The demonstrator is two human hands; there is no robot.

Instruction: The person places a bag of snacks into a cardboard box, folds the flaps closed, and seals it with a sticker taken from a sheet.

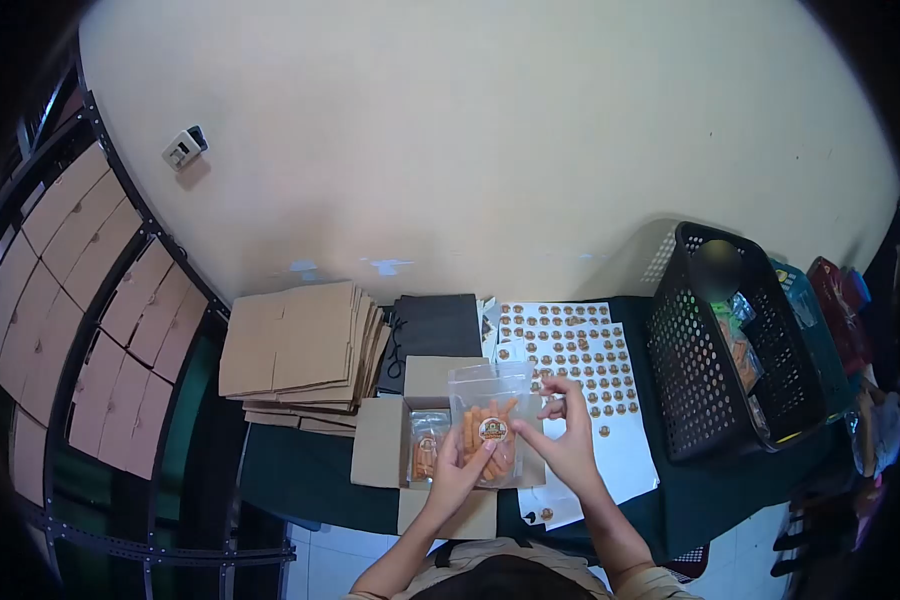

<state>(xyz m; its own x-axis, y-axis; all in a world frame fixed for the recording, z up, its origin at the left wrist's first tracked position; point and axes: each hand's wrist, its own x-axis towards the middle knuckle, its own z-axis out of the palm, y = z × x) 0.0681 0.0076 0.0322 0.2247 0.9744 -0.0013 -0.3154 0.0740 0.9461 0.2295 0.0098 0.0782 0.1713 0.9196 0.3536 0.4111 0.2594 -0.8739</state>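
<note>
My left hand [457, 473] grips a clear zip pouch [488, 400] of orange stick-shaped snacks, its thumb lying across the front near a round label [493, 428]. My right hand [568, 440] is at the pouch's right side, its thumb tip by the label and its fingers bent and apart from the thumb. Below the pouch stands an open cardboard box [378, 440] with its flaps spread. Inside the box, at the left, lies another labelled snack pouch [426, 455]; the box's right part is hidden behind the held pouch and my hands.
Sheets of round stickers [610, 375] lie right of the box. Flattened cartons [285, 345] are stacked at left, beside a black folded item [440, 322]. A black perforated basket [685, 370] with packets stands at right. Shelves of boxes [45, 315] rise at far left.
</note>
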